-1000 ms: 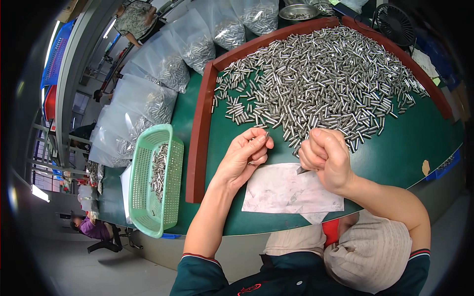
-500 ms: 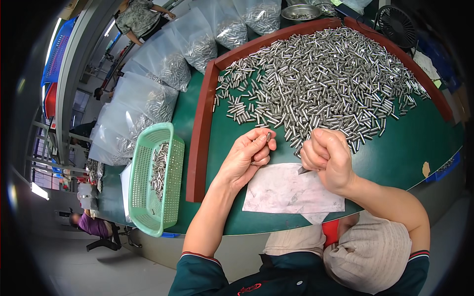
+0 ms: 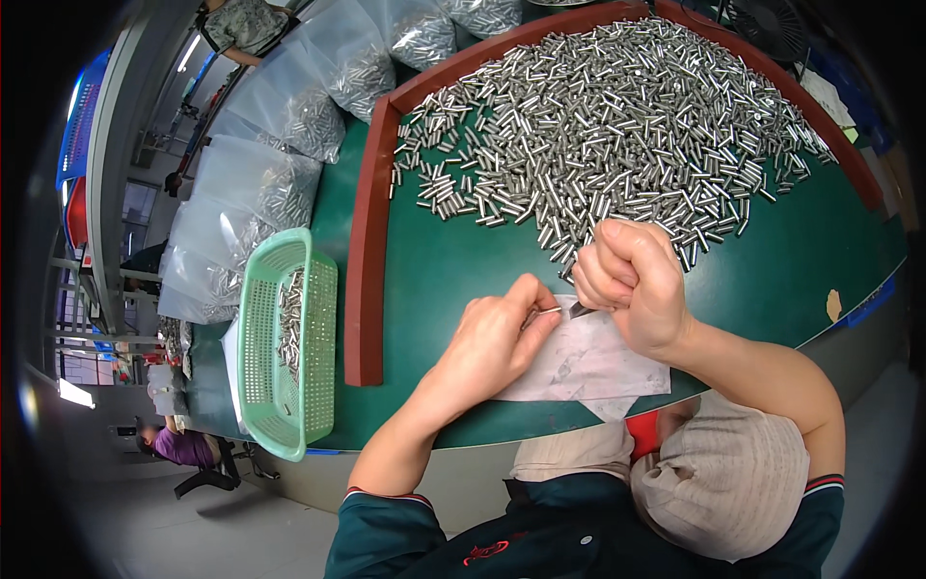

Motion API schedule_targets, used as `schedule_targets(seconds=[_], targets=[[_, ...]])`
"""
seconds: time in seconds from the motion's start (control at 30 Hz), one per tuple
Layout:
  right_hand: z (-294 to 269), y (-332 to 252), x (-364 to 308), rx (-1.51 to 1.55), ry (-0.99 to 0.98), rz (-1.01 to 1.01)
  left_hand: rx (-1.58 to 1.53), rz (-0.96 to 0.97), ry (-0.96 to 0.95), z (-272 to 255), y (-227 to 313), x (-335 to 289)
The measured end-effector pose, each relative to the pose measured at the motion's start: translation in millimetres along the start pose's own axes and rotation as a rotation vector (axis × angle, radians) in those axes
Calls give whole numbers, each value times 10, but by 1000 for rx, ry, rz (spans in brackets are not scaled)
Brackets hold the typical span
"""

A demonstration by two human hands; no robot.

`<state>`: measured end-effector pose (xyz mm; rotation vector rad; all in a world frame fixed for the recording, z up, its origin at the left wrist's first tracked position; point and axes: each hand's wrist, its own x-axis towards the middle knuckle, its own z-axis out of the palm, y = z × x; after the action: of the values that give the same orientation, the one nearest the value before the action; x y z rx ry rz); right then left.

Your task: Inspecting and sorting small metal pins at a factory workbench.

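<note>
Between the thumb and fingers of my left hand [image 3: 477, 343] is a small silver metal pin [image 3: 550, 310]. My right hand [image 3: 637, 289] is closed in a fist around a dark, pointed, blade-like tool [image 3: 579, 310]; the fist hides its handle. The tool's tip points toward the pin, close beside it; whether they touch I cannot tell. Both hands are over a stained pale pink cloth [image 3: 617, 362] at the table's near edge. Just beyond them a large heap of similar metal pins [image 3: 617, 125] spreads across the green table [image 3: 453, 270].
A reddish-brown raised border [image 3: 367, 261] fences the heap at left, back and right. Left of it stands a light green perforated basket [image 3: 322, 376] with some pins inside. Clear plastic bags of pins [image 3: 313, 121] line the far left. A black fan [image 3: 769, 31] is at the back right.
My left hand has moved right and nearer, turning over and bringing the pin to the tool in my right fist. The right hand has shifted only slightly.
</note>
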<state>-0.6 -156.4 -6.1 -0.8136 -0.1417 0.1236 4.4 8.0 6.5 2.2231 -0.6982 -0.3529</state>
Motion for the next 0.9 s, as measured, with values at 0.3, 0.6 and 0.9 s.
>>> schedule_targets(seconds=[0.3,0.6,0.9], targets=[[11,1,12,70,-22,-28,249,67,-13,85,-39,-27],[-4,24,-4,82,-24,-30,277,87,35,108,-10,-43],[10,44,-16,94,-11,-21,283,86,41,120,-21,-51]])
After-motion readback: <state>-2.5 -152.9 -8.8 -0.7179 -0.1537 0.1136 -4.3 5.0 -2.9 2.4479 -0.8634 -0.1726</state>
